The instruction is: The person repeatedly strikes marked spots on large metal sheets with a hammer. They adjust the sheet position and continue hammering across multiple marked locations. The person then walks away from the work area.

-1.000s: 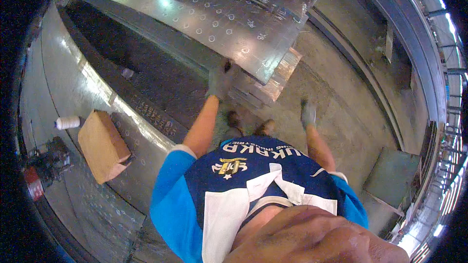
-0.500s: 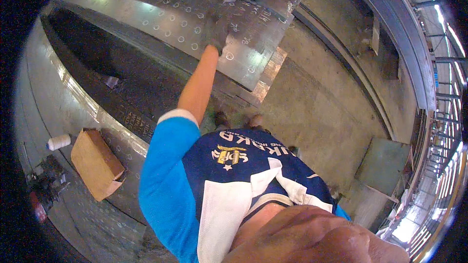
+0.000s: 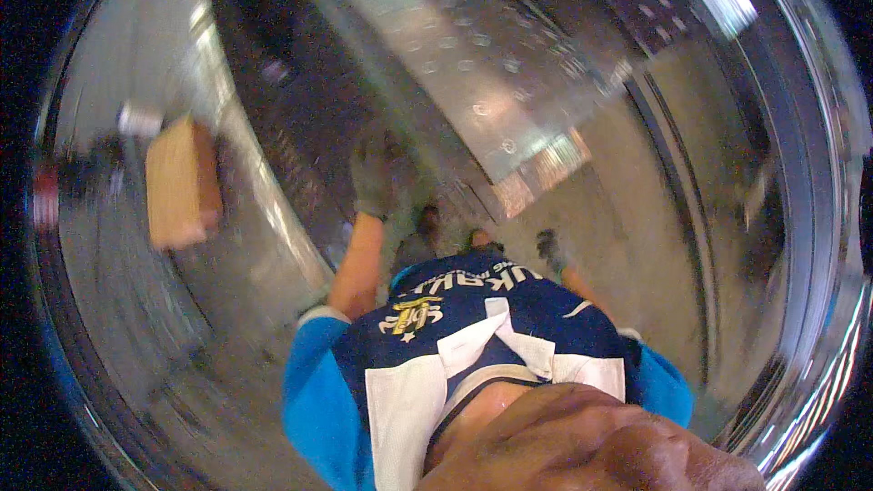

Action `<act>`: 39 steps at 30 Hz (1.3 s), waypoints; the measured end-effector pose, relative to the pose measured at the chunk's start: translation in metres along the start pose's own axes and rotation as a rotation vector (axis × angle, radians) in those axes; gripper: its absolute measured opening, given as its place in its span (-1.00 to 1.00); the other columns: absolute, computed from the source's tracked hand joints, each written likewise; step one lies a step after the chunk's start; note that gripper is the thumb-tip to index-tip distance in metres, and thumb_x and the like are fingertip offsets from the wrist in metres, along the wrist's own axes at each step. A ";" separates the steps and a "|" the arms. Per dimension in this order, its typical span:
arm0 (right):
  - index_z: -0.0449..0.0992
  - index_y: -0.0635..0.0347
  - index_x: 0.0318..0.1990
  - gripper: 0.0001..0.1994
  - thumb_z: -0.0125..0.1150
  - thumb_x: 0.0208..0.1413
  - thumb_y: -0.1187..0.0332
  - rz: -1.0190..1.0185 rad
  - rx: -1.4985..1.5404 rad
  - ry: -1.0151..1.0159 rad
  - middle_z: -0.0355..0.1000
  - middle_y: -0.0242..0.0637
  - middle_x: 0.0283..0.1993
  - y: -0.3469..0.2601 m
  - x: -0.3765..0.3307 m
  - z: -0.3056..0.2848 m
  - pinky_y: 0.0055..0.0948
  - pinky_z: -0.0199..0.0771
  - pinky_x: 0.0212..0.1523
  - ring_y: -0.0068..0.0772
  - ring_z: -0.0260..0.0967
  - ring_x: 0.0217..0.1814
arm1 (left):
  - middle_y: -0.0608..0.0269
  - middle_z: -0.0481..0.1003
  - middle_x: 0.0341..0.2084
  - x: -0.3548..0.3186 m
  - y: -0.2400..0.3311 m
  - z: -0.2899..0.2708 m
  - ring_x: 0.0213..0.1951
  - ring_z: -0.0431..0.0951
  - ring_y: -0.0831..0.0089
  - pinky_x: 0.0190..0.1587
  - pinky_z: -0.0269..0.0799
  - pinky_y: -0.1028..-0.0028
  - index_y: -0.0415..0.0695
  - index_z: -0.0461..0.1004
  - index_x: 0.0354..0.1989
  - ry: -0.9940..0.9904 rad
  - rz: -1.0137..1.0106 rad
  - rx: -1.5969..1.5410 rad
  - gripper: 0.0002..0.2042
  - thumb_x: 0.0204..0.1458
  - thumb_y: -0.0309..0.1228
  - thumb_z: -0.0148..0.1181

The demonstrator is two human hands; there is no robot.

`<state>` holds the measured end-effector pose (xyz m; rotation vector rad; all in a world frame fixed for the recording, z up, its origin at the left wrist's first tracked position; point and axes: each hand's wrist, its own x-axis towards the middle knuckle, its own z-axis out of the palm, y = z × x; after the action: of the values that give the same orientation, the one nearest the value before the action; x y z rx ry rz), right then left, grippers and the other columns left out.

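My left hand point(image 3: 372, 177), in a dark grey glove, hangs in front of the dark steel beam point(image 3: 300, 141). Its fingers look stretched out, though blurred, and nothing shows in them. To the right of my body is my right hand point(image 3: 549, 247), also gloved and low by my side. Motion and its small size hide how its fingers are set. A steel plate point(image 3: 509, 118) with rows of chalk circles and chalk writing lies ahead, apart from both hands.
At the left, a cardboard box point(image 3: 182, 184) and a white spool of thread point(image 3: 141, 120) rest on a grey steel surface. A shiny beam edge point(image 3: 264, 177) curves between it and me. Long rails point(image 3: 677, 164) run along the concrete floor point(image 3: 627, 209) at right.
My left hand has left the chalk-marked plate and drawn back toward my body. My right hand has come into view. The view has swung, so the box and spool appear higher.
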<state>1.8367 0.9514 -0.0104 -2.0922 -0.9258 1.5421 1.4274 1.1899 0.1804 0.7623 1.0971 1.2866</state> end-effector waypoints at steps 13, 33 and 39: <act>0.53 -0.07 0.10 -0.53 -0.12 0.30 -0.11 -0.007 -0.313 -0.618 0.45 -0.30 -0.26 0.059 0.052 0.068 -0.18 0.31 -0.49 -0.29 0.36 -0.45 | 0.18 0.11 0.41 -0.313 -0.078 -0.091 0.38 0.10 0.02 0.37 -0.14 -0.24 0.05 0.15 0.50 0.495 0.006 0.163 -0.23 0.25 0.29 -0.14; 0.48 -0.05 0.09 -0.52 -0.05 0.24 -0.15 -0.122 -0.397 -0.906 0.37 -0.23 -0.33 -0.006 -0.008 0.214 -0.08 0.29 -0.49 -0.13 0.28 -0.52 | 0.09 0.62 -0.07 -0.633 -0.178 -0.331 -0.41 0.56 0.12 -0.23 0.50 0.08 -0.14 0.48 0.10 1.926 -0.238 0.286 -0.43 0.08 0.04 0.39; 0.48 -0.02 0.10 -0.52 -0.07 0.27 -0.13 -0.155 -0.681 -0.651 0.40 -0.23 -0.27 0.014 -0.109 0.284 -0.08 0.31 -0.40 -0.13 0.31 -0.45 | 0.03 0.59 0.06 -0.881 -0.227 -0.323 -0.21 0.59 0.05 0.02 0.44 0.08 -0.19 0.45 0.21 1.620 -0.867 0.298 -0.28 0.09 0.20 0.28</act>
<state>1.5537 0.8427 -0.0368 -1.8179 -2.0269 2.0649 1.2627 0.2491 0.0415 -0.8160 2.5126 0.7742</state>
